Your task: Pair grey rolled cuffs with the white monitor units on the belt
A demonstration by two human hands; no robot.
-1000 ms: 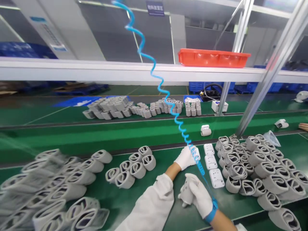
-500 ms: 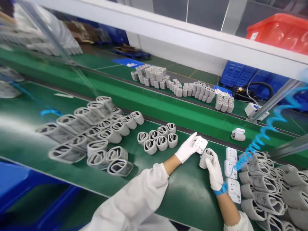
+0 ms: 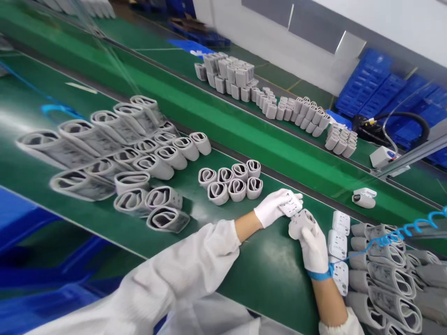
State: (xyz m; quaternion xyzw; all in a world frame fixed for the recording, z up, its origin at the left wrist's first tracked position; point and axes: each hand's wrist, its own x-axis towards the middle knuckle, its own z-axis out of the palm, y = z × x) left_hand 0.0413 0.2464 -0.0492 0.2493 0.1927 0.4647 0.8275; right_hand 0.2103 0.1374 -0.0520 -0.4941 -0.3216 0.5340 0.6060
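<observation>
My left hand (image 3: 274, 208), in a white glove, grips a small white plastic unit (image 3: 292, 204) with dark marks on its face. Close to it, my right hand (image 3: 313, 244), also gloved and with a blue wrist strap (image 3: 320, 273), is closed on a grey rolled cuff (image 3: 301, 224). The cuff is tilted, its flat side with small marks turned towards me. Cuff and unit are very near each other; whether they touch I cannot tell. Beside my right hand, several similar white units (image 3: 338, 244) lie in a row on the green table (image 3: 265, 274).
Several rolled cuffs (image 3: 237, 188) stand left of my hands, with larger rows (image 3: 159, 163) farther left. More cuffs (image 3: 391, 270) crowd the right side. A blue coiled cord (image 3: 405, 232) stretches to my right wrist. A cuff with a white unit (image 3: 364, 198) sits on the green belt beyond.
My right hand has turned the cuff so its flat marked side shows, closer to the white unit. My left hand still holds the unit. The camera view has shifted and tilted.
</observation>
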